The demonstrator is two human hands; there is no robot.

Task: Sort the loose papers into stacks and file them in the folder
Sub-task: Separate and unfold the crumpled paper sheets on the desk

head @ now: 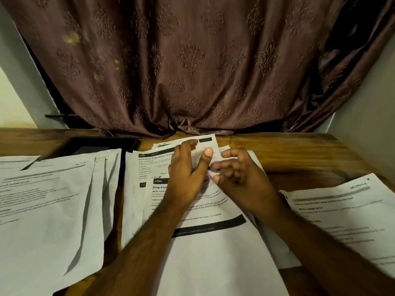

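White middle stack [192, 210] lies lengthwise under both hands; left hand [186, 176] rests flat, fingers straight; right hand [237, 169] pinches a sheet edge

Middle sheet [198, 242] headed "3703 Drop Ess…"; right sheet [350, 214] reads "SECTION 4"

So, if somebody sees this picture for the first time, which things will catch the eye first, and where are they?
First, the two hands meeting at the centre: the left hand and the right hand work together on the middle pile of papers, with the right fingers curled at a sheet's edge. Next, the brown patterned curtain filling the top. More printed papers lie on the wooden table, a left stack and a right sheet.
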